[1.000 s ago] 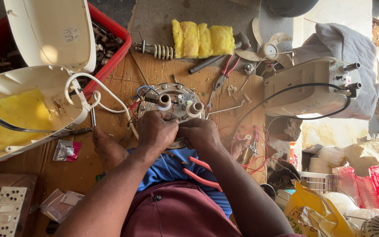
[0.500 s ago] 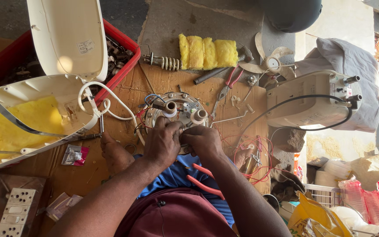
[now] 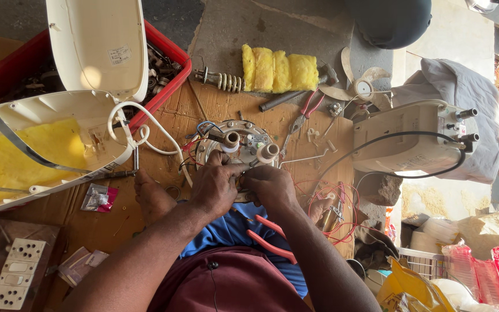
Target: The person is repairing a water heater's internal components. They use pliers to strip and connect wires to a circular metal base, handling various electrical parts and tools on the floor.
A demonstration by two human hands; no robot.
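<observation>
Both hands meet over the round metal plate (image 3: 239, 151), which lies near the middle of the cardboard sheet (image 3: 163, 124). I see my left hand (image 3: 216, 188) with fingers curled down onto the plate's near rim; whether they pinch anything I cannot tell. My right hand (image 3: 270, 186) sits just beside it, fingers bent inward and touching the same rim. Two stubby pipes (image 3: 231, 140) stand upright on the plate. Pliers (image 3: 270, 236) with orange handles rest in my lap. A white casing (image 3: 41, 144) lies open at the sheet's left edge, another white housing (image 3: 408, 138) at its right edge.
</observation>
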